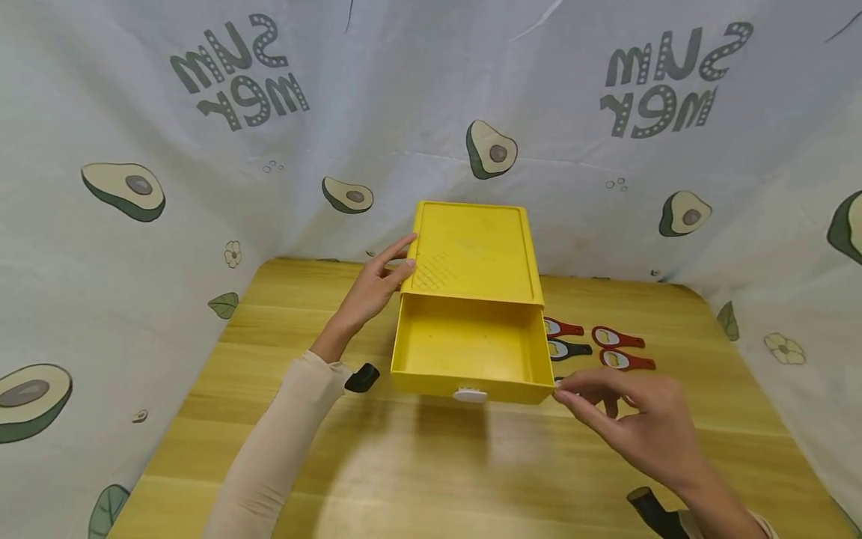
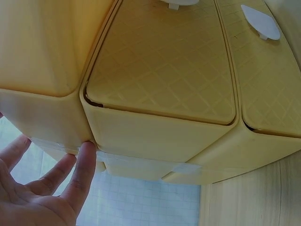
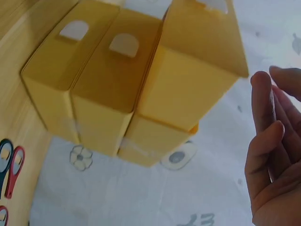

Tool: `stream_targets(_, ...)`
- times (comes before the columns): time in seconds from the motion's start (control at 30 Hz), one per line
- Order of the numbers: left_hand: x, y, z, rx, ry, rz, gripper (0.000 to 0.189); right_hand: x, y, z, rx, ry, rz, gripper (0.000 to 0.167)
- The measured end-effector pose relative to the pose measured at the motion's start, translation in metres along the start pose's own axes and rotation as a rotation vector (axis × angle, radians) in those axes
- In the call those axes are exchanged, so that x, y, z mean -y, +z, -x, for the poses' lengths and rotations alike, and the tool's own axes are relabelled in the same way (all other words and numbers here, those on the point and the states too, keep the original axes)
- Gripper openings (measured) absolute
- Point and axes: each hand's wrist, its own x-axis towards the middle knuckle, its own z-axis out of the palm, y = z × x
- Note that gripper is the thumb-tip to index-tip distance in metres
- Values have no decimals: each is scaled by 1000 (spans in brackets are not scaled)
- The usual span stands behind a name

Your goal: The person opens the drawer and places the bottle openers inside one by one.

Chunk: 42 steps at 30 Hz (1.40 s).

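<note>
A yellow drawer cabinet (image 1: 474, 251) stands on the table with its top drawer (image 1: 471, 344) pulled out, showing a bare inside. The white pull tab (image 1: 470, 395) sits on the drawer front. On the cabinet's left side rests my left hand (image 1: 377, 288), fingers spread and fingertips against the wall, as the left wrist view also shows. My right hand (image 1: 636, 419) is beside the drawer's front right corner, thumb and index fingertips close together. In the right wrist view that hand (image 3: 277, 150) has loosely bent fingers just off the corner, with nothing visible between them.
Several small magnifying glasses with red (image 1: 618, 337) or dark (image 1: 569, 349) frames lie on the wooden table (image 1: 303, 299) right of the cabinet. Two lower drawers (image 2: 164, 61) are pushed in. A printed avocado curtain (image 1: 404, 90) hangs behind and along the sides.
</note>
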Motion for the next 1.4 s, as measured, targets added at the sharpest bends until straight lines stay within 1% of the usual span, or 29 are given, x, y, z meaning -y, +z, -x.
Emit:
stream_targets(0.07, -8, 0, 3, 3, -6, 2, 52, -5, -6, 0, 33, 25, 25, 33)
stream_targets(0.13, -15, 0, 7, 7, 3, -1, 53, -11, -11, 1, 72, 46, 45, 44)
stream_targets(0.17, -16, 0, 8, 8, 2, -2, 53, -16, -12, 1, 88, 49, 49, 46)
stream_targets(0.2, -13, 0, 6, 7, -1, 1, 53, -21, -14, 1, 106, 48, 52, 47)
stream_targets(0.33, 0, -1, 0, 1, 1, 10, 53, -43, -18, 4, 196, 51, 50, 44)
stream_targets(0.37, 5, -1, -2, -1, -1, 10, 52, -48, -19, 5, 220, 63, 49, 42)
stream_targets(0.47, 11, -1, -3, -9, 13, 9, 51, -65, -20, 9, 286, 111, 49, 37)
stream_targets(0.6, 13, -1, -4, -13, 34, 12, 49, -87, -20, 15, 361, 167, 55, 31)
stream_targets(0.8, 14, 0, -4, -13, 42, 12, 49, -117, -16, 24, 436, 205, 97, 24)
stream_targets(0.93, 15, 0, -4, -13, 45, 15, 49, -134, -12, 29, 490, 244, 86, 22)
stream_targets(1.03, 15, -1, -3, -14, 50, 19, 49, -143, -6, 32, 536, 232, 52, 24)
stream_targets(1.17, 15, -2, -3, -20, 56, 15, 50, -156, 5, 35, 585, 155, 0, 28)
stream_targets(1.23, 15, -2, -3, -22, 59, 10, 50, -162, 11, 36, 606, 130, -9, 29)
stream_targets(1.4, 15, -2, -4, -19, 57, 9, 49, -171, 19, 41, 673, 145, 8, 30)
